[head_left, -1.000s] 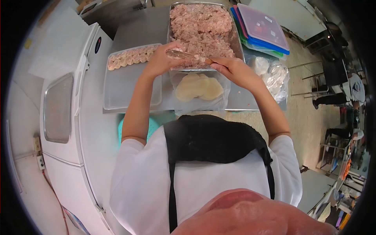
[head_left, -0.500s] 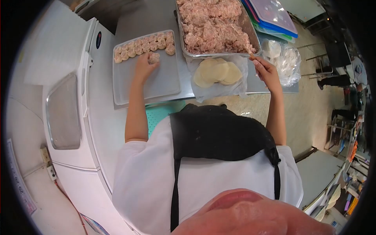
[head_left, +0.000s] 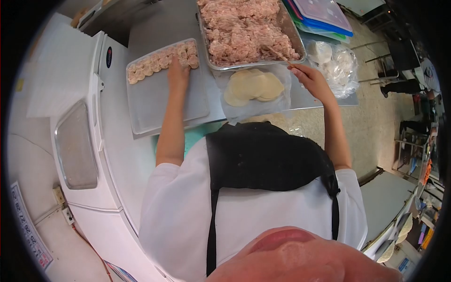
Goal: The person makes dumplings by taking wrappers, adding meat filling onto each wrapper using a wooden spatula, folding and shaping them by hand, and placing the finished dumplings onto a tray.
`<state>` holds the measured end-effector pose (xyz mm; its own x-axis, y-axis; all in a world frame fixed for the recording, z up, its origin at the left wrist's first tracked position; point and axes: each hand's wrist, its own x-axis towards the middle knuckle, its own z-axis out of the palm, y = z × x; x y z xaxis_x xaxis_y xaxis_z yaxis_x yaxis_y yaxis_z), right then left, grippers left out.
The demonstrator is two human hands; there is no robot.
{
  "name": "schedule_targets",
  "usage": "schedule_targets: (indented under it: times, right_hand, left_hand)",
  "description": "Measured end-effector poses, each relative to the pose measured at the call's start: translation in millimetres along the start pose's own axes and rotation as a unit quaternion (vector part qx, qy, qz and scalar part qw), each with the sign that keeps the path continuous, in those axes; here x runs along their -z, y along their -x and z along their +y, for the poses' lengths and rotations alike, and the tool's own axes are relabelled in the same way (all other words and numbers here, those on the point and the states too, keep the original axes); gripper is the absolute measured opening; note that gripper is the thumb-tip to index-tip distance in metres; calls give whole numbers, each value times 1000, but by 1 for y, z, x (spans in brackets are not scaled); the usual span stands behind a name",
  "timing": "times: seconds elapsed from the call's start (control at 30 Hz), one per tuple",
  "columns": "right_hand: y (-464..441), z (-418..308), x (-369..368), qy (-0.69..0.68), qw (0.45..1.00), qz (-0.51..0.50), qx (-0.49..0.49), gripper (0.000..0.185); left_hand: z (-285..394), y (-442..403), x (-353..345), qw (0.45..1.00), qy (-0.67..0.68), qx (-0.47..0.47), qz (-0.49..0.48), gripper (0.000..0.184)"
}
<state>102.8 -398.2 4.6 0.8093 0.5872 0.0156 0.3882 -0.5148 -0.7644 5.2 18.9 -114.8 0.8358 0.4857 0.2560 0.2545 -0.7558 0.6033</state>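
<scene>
My left hand point(head_left: 178, 74) is over the white tray point(head_left: 164, 108), at the near edge of the rows of filled dumplings point(head_left: 149, 65). Its fingers are curled round a dumpling among the others, which they mostly cover. In my right hand point(head_left: 304, 76) is a thin wooden stick point(head_left: 278, 53), its far end resting on the ground meat point(head_left: 249, 33) at the near right corner of the metal pan point(head_left: 235, 66). Round dough wrappers point(head_left: 253, 86) lie in an overlapping pile on a plastic sheet point(head_left: 235, 112) between my hands.
Stacked coloured boards or lids point(head_left: 324, 16) stand beyond the pan on the right, with a clear plastic bag point(head_left: 340, 70) nearer. A white refrigerator point(head_left: 112, 127) is close on the left. A teal perforated item shows below the table edge.
My left hand has moved up and right, bringing the dumpling to the near edge of the rows. My right hand still holds the stick by the pan. The view has shifted slightly.
</scene>
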Motion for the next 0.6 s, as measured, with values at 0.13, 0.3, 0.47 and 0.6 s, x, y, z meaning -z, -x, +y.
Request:
schedule_targets:
  times: [0.13, 0.3, 0.47, 0.6]
  right_hand:
    - [-30, 11, 57, 382, 918, 7, 108, 26]
    - [-59, -21, 115, 544, 827, 3, 141, 21]
    - [-79, 16, 65, 493, 830, -61, 255, 11]
    - [-77, 36, 61, 442, 856, -71, 259, 15]
  left_hand:
    - [4, 2, 2, 1000, 10, -16, -24, 77]
    - [49, 23, 38, 992, -74, -7, -100, 65]
    - [146, 56, 19, 983, 24, 13, -183, 37]
    - [185, 80, -24, 977, 69, -28, -201, 29]
